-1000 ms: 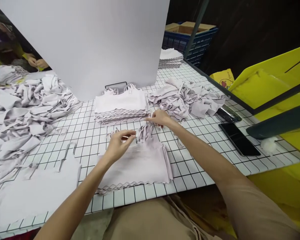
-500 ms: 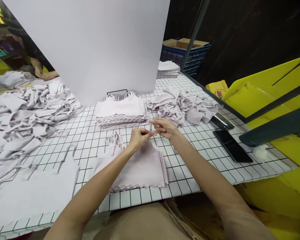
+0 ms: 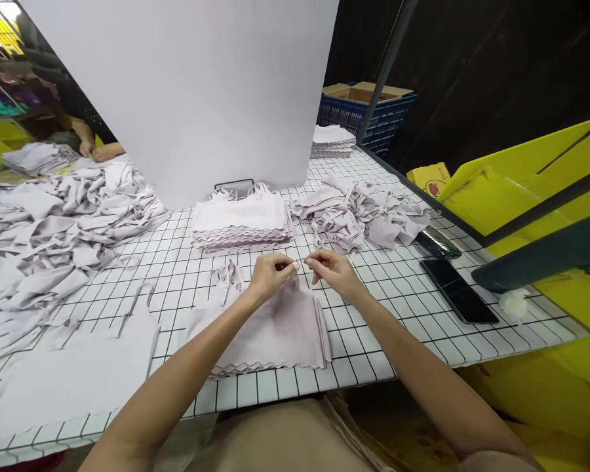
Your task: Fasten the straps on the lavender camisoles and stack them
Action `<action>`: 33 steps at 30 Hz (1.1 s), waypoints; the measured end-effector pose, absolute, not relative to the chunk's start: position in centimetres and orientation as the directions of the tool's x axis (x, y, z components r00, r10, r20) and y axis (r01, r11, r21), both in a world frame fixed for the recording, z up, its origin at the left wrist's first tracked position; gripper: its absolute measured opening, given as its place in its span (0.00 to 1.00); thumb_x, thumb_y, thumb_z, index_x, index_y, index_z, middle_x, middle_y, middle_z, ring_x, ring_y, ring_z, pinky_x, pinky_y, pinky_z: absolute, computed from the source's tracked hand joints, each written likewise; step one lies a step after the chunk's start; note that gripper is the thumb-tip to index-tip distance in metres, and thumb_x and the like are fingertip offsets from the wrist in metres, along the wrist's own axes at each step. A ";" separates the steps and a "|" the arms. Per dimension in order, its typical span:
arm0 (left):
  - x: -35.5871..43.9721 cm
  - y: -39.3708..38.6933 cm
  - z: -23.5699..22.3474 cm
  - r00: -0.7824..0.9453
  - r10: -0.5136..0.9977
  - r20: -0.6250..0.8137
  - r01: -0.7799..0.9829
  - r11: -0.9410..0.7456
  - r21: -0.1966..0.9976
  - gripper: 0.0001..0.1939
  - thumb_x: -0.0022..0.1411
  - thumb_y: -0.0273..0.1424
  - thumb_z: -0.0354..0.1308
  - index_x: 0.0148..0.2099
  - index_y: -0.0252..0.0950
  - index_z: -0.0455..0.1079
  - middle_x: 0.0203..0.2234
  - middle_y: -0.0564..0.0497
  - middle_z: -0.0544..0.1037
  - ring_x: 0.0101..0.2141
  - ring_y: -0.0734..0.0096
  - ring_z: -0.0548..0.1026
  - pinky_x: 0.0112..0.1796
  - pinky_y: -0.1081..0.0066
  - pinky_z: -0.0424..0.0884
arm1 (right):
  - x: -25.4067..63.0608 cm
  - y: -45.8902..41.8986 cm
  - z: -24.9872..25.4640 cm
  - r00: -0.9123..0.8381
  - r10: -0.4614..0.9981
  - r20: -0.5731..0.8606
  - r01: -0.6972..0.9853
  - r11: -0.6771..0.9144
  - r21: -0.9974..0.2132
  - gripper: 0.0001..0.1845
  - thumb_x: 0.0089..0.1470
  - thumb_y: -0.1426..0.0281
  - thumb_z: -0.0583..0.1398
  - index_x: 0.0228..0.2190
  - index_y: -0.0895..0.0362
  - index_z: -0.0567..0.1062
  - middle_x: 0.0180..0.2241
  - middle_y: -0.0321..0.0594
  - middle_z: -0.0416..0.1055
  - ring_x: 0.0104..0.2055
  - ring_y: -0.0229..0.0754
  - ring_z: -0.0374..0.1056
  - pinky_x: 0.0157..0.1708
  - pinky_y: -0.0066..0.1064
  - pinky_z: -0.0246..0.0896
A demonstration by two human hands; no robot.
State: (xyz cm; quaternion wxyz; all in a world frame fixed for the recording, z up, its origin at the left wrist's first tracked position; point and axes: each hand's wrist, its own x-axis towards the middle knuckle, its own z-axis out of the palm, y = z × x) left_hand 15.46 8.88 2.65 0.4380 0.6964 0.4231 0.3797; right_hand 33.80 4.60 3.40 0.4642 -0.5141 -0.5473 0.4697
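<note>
In the head view, my left hand (image 3: 271,276) pinches a thin pale garment strap (image 3: 295,266) between thumb and fingertips. Just right of it, my right hand (image 3: 335,271) has its fingers curled, thumb and forefinger close together; anything between them is too small to make out. Both hands are over the top edge of a neat stack of pale pink strappy tops (image 3: 275,334) with wavy hems. More looped straps (image 3: 229,275) lie at this stack's upper left. Beyond my hands is a second stack of strappy tops (image 3: 240,219).
A loose heap of garments (image 3: 69,229) covers the left, with a flat top (image 3: 78,373) nearer me. Another crumpled pile (image 3: 364,213), a phone (image 3: 457,290) and a dark bottle (image 3: 545,252) are right. A white panel (image 3: 201,98) rises behind; another person's hands (image 3: 96,149) show far left.
My right hand has come down and its fingers have moved slightly away from the strap. My left hand keeps its pinch, and the strap end no longer stands up between the hands.
</note>
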 end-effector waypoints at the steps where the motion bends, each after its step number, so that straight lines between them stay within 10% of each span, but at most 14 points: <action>1: 15.4 8.8 2.8 0.350 0.916 0.196 0.263 -0.297 0.918 0.10 0.57 0.36 0.63 0.29 0.36 0.80 0.22 0.51 0.76 0.23 0.74 0.68 0.26 0.73 0.63 | 33.7 4.4 3.2 -0.052 0.998 -0.024 0.097 -0.019 -0.995 0.20 0.50 0.53 0.68 0.30 0.58 0.78 0.25 0.33 0.70 0.20 0.31 0.66 0.24 0.27 0.70; 7: 15.2 8.4 2.8 0.414 0.814 0.407 0.322 -0.549 0.771 0.11 0.60 0.26 0.59 0.34 0.41 0.83 0.23 0.51 0.74 0.25 0.72 0.70 0.29 0.72 0.63 | 33.4 4.5 3.7 -0.294 0.931 -0.214 -0.048 -0.238 -0.970 0.21 0.39 0.58 0.74 0.28 0.60 0.78 0.26 0.36 0.72 0.25 0.35 0.70 0.22 0.28 0.70; 14: 14.9 9.4 2.5 0.333 0.886 0.322 0.365 -0.436 0.823 0.11 0.58 0.21 0.59 0.33 0.38 0.82 0.25 0.50 0.78 0.28 0.70 0.73 0.34 0.70 0.68 | 33.6 3.1 5.2 -0.566 0.749 -0.344 0.103 -0.349 -0.931 0.15 0.40 0.63 0.74 0.24 0.62 0.81 0.21 0.35 0.71 0.22 0.32 0.66 0.21 0.25 0.69; 21: 12.7 5.4 3.4 0.333 0.941 -0.066 -0.018 0.076 0.997 0.17 0.66 0.38 0.58 0.49 0.31 0.77 0.38 0.42 0.82 0.35 0.66 0.80 0.41 0.64 0.77 | 32.4 3.7 4.9 -0.334 0.906 -0.262 -0.151 -0.326 -0.933 0.19 0.39 0.60 0.75 0.28 0.62 0.83 0.18 0.32 0.67 0.18 0.29 0.58 0.20 0.32 0.73; 33: 11.9 1.2 2.7 0.284 0.888 -0.361 -0.225 0.428 0.875 0.20 0.50 0.44 0.73 0.35 0.32 0.80 0.30 0.45 0.83 0.27 0.70 0.79 0.35 0.66 0.79 | 29.0 1.9 4.0 -0.019 0.991 0.130 0.224 0.131 -0.966 0.11 0.49 0.60 0.69 0.29 0.56 0.81 0.32 0.42 0.78 0.28 0.40 0.71 0.28 0.34 0.74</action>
